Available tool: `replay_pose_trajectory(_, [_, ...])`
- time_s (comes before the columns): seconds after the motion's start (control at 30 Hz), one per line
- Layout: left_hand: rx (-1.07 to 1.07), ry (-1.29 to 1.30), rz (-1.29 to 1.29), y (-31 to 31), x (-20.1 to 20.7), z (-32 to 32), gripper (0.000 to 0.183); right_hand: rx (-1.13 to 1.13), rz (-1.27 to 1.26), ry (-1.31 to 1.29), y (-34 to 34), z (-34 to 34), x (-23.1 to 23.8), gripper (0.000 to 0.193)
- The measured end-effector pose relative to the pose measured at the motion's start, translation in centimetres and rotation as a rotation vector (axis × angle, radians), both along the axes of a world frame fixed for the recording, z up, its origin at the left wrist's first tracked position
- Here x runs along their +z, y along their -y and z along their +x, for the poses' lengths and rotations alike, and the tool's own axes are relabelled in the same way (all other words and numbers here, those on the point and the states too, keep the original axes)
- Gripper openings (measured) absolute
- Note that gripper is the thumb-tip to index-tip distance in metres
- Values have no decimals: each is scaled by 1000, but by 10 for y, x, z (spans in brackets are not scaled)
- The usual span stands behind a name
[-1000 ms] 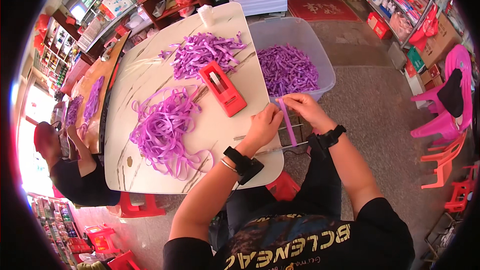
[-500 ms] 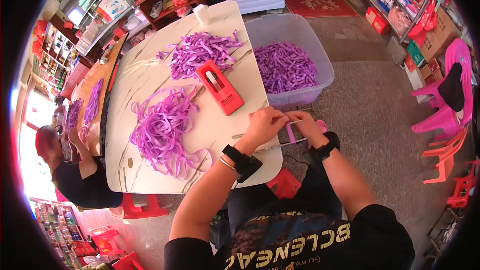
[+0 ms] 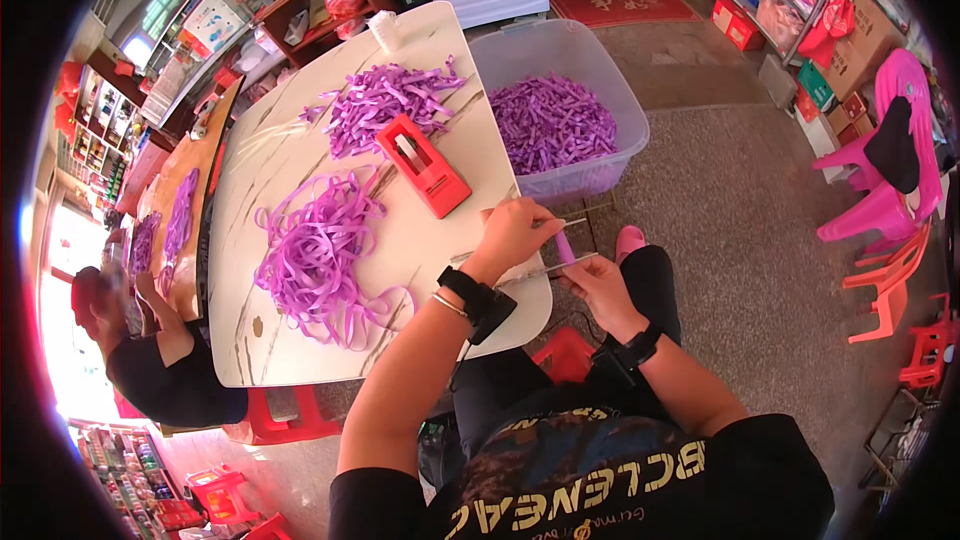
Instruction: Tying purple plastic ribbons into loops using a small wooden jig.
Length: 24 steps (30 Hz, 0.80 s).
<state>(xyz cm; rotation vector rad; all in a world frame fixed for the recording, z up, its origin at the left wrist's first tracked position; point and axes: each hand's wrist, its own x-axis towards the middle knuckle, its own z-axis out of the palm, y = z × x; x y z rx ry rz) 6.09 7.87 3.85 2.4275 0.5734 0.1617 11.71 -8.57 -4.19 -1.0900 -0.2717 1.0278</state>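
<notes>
My left hand (image 3: 513, 232) pinches a thin metal rod (image 3: 580, 223) at the near right edge of the white table (image 3: 290, 340). My right hand (image 3: 597, 287) holds a second thin metal rod (image 3: 545, 269) just below it. A short purple strip (image 3: 565, 245) stands between the two hands, touching both rods. A tangled pile of long purple ribbon (image 3: 320, 250) lies on the table to the left of my hands. A red cutter tool (image 3: 424, 166) sits beyond it.
A clear plastic bin (image 3: 600, 80) of cut purple strips stands right of the table. More cut strips (image 3: 385, 105) lie at the far end. Another person (image 3: 150, 350) sits at the left by a wooden table. Pink and orange plastic chairs (image 3: 885, 190) stand at right.
My hands have dropped from near the bin toward my lap. The long purple strip held up earlier is now a short piece between two rods.
</notes>
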Motion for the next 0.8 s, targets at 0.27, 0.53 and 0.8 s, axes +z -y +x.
replay_pose_trajectory(0.27, [-2, -55, 22, 0, 1, 0, 22, 58, -51, -74, 4, 5, 17, 11])
replay_pose_trajectory(0.53, [9, 155, -107, 7, 5, -11, 23, 207, -171, 30, 10, 8, 31, 13])
replay_pose_trajectory(0.8, [61, 148, -1625, 62, 18, -74, 42, 258, -158, 5, 10, 12, 37, 13])
